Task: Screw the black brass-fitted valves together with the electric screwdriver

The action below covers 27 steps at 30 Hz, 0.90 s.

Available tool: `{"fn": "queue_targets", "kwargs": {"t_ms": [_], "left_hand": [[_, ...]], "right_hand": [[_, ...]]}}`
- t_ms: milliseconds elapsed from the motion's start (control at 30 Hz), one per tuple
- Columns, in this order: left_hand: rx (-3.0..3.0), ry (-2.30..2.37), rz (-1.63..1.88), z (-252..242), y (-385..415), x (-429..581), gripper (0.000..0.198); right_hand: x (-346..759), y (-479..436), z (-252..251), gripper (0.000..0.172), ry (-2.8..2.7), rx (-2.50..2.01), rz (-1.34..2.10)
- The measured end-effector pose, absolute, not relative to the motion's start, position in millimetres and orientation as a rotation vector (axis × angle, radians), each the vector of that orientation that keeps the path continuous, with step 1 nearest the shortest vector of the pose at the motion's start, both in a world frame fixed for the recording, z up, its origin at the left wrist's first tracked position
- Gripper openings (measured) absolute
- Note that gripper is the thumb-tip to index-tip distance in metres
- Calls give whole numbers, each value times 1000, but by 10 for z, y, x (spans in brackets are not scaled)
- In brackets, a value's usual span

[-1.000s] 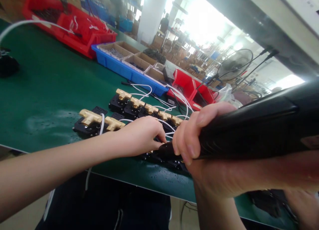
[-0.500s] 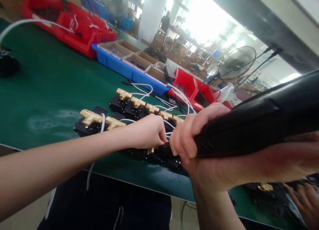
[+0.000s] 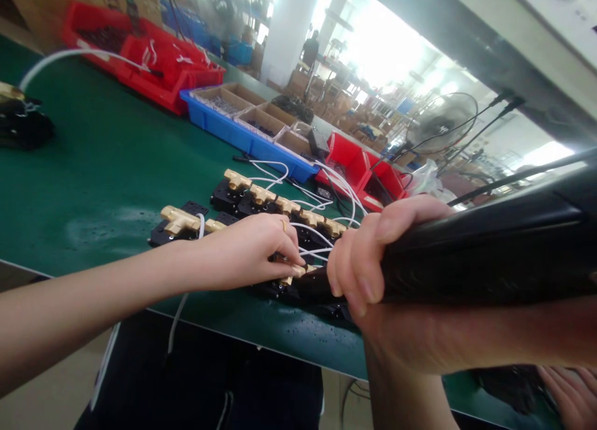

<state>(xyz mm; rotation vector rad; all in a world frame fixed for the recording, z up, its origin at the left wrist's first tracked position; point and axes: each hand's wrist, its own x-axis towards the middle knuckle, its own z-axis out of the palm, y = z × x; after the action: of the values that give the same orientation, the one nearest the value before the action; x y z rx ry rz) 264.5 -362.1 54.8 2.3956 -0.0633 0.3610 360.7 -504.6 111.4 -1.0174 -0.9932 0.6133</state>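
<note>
My right hand [image 3: 373, 262] is wrapped around a thick black electric screwdriver [image 3: 485, 243], its narrow nose pointing down and left into the rows of parts. Beside that nose, my left hand [image 3: 261, 247] has thumb and forefinger pinched at a brass tee fitting [image 3: 286, 281] on a black housing. The nose and fingers hide the exact contact point. Behind my left hand runs a row of black housings [image 3: 226, 197] topped with brass tees [image 3: 262, 195]. Another brass tee [image 3: 180, 220] stands left of my wrist, with a white cable [image 3: 201, 225] draped by it.
A blue divided tray [image 3: 219, 128] of small parts stands at the back, between red bins [image 3: 153, 82] and more red bins [image 3: 349, 163]. White cables [image 3: 342, 184] loop over the green bench [image 3: 116, 169]. Another person's hand [image 3: 571, 386] is at lower right.
My left hand's fingers have loosened and turned, showing a ring and the brass under the fingertips. The screwdriver stays in my right hand; the view has shifted slightly.
</note>
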Motion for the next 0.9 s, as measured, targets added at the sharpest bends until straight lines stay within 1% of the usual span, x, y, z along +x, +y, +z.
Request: {"fn": "queue_targets", "kwargs": {"t_ms": [100, 200, 300, 400, 667, 767, 900], "left_hand": [[2394, -116, 377, 529, -3603, 2573, 16], [2409, -150, 373, 525, -3605, 2557, 17], [2427, -189, 356, 543, -3605, 2545, 20], [2439, -227, 340, 549, -3595, 2535, 23], [2447, -234, 353, 527, -3590, 2547, 24], [2429, -245, 356, 530, -3595, 2547, 25], [2423, -235, 324, 539, -3593, 2541, 26]], "right_hand": [[3569, -5015, 1194, 60, -1039, -969, 565], [3516, -4982, 1272, 71, -1005, -969, 605], [3485, -4961, 1315, 78, -940, -1008, 636], [3497, -4961, 1313, 77, -945, -993, 644], [3542, -4997, 1300, 65, -1017, -949, 637], [3522, -4986, 1328, 65, -971, -990, 679], [3481, -4914, 1340, 70, -949, -1068, 667]]}}
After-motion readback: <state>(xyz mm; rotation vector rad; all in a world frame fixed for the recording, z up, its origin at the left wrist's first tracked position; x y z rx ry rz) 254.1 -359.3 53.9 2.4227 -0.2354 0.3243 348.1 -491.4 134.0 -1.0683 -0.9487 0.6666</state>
